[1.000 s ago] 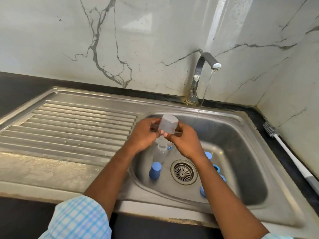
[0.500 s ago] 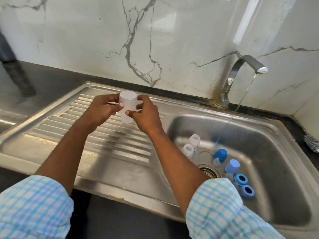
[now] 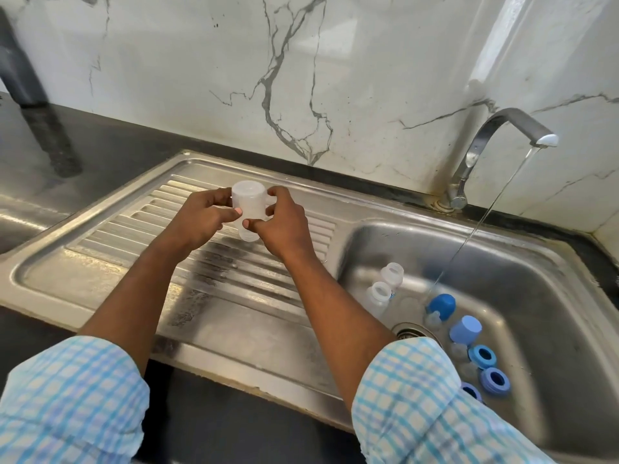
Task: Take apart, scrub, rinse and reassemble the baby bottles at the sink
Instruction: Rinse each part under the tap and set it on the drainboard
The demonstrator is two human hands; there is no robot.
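The clear bottle (image 3: 248,209) has travelled from over the basin (image 3: 536,289) to above the drainboard (image 3: 127,236), frame centre. The left hand (image 3: 201,219) and right hand (image 3: 284,226) both grasp it with curled fingers.

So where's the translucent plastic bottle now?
Head view, left of centre: translucent plastic bottle gripped between left hand and right hand, over the ribbed steel drainboard.

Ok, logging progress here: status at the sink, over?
Left hand and right hand grip clear bottle, inverted, over drainboard. Blue caps, rings in basin. Tap running, nothing blocking.
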